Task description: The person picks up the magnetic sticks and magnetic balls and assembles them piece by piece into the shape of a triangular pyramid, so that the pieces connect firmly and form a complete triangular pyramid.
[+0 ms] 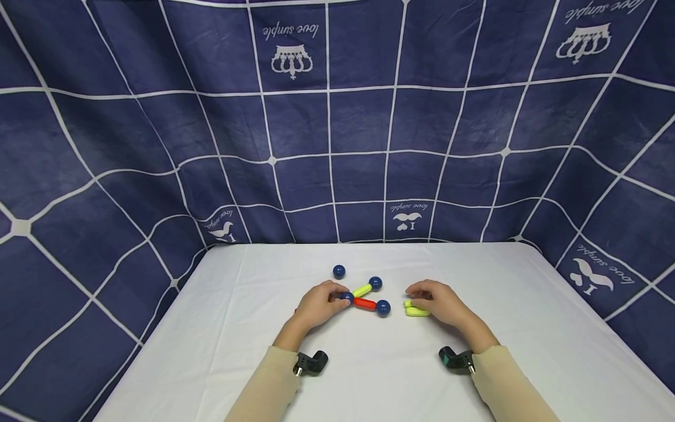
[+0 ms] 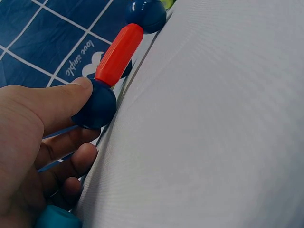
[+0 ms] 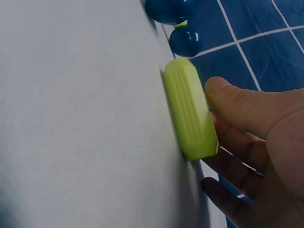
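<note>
My left hand (image 1: 318, 303) pinches a blue ball (image 2: 97, 105) between thumb and fingers. From that ball a red rod (image 1: 365, 303) runs to a second blue ball (image 1: 383, 308). A yellow-green rod (image 1: 362, 291) also leads from it toward another blue ball (image 1: 375, 283). On the right, two yellow-green rods lie side by side; the nearer rod (image 1: 418, 312) shows most. Over them is my right hand (image 1: 440, 300), its fingers loosely bent and a gap between thumb and index finger. In the right wrist view the thumb is beside a ribbed rod (image 3: 190, 109); contact is unclear.
A loose blue ball (image 1: 339, 271) lies farther back on the white tabletop (image 1: 369, 375). Some red piece (image 1: 296, 311) peeks out beside the left wrist. A teal piece (image 2: 58, 217) appears below the left fingers. Dark blue gridded cloth (image 1: 364, 123) hangs behind and at both sides.
</note>
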Demonstrator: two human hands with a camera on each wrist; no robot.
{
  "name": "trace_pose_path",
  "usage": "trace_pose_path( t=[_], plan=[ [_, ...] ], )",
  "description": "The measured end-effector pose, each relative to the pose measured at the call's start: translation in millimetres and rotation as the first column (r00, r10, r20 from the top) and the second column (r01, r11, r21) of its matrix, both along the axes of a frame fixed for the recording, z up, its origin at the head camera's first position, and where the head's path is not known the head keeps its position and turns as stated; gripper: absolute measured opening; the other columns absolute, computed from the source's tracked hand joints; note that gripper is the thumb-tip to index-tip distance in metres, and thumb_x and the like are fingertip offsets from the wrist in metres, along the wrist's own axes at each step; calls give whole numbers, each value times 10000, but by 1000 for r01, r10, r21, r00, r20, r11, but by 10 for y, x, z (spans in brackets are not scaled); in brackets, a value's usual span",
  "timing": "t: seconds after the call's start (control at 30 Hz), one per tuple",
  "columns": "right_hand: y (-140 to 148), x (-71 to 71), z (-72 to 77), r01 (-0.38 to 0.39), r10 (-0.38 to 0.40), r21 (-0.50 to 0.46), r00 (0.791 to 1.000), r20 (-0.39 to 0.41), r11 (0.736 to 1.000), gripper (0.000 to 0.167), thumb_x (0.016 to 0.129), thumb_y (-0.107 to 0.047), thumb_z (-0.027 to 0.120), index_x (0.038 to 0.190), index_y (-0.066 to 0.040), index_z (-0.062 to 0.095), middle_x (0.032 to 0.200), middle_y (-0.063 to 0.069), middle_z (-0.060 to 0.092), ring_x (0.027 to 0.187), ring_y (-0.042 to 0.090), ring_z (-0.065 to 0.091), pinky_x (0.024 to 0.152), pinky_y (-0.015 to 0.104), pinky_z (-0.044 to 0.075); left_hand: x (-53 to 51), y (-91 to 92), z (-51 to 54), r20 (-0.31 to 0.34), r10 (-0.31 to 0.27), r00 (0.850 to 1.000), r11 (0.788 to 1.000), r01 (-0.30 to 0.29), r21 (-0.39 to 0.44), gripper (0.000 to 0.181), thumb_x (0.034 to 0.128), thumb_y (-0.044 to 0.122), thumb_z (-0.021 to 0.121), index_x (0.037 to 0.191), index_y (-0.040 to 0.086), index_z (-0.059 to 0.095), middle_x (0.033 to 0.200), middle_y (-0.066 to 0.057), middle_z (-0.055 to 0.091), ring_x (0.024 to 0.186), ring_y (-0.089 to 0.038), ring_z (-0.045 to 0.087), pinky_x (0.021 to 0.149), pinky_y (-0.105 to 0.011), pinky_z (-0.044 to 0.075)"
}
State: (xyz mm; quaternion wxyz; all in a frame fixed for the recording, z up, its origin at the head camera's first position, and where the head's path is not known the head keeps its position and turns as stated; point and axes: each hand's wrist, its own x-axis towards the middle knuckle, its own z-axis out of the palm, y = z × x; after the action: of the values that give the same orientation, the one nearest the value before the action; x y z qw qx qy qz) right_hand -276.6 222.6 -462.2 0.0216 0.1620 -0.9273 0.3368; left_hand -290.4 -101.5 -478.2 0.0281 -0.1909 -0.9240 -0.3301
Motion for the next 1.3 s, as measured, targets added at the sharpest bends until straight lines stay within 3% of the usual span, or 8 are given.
trace_pose_path(
  t=[0.33, 0.7, 0.83, 1.3],
  plan=[
    [12, -15, -47, -5, 4, 46, 1000, 18, 999, 184, 927, -152, 690, 1099, -149, 757, 1060, 6, 718, 979, 160, 622, 899, 406, 495, 10, 14, 19, 30, 20, 999, 1000, -19, -4, 278, 898, 346, 736, 1142, 212, 740, 947, 73, 647, 750, -84, 519, 669, -251, 412],
    [-10, 0, -44, -16, 19, 66, 999, -42, 998, 91, 935, -128, 679, 982, -167, 747, 959, -27, 688, 885, 118, 574, 842, 360, 475, -4, 15, 8, 35, 23, 999, 1000, -22, -8, 276, 903, 356, 728, 1143, 222, 737, 930, 79, 635, 755, -88, 518, 672, -254, 411],
    [-22, -17, -56, 6, -4, 62, 1000, -22, 998, 83, 947, -123, 663, 991, -158, 723, 946, -18, 674, 863, 132, 553, 826, 359, 466, -6, 14, 3, 35, 19, 999, 1000, -19, -4, 275, 902, 355, 729, 1141, 219, 738, 925, 78, 632, 754, -90, 516, 668, -256, 409],
    [-122, -35, -1, 27, -31, -109, 999, -29, 994, 214, 989, -132, 608, 1177, -133, 712, 1095, 24, 705, 922, 135, 597, 833, 293, 486, 19, 13, 32, 30, 15, 999, 1000, -15, -4, 280, 901, 345, 730, 1144, 207, 737, 965, 59, 658, 756, -91, 516, 668, -255, 407]
  ],
)
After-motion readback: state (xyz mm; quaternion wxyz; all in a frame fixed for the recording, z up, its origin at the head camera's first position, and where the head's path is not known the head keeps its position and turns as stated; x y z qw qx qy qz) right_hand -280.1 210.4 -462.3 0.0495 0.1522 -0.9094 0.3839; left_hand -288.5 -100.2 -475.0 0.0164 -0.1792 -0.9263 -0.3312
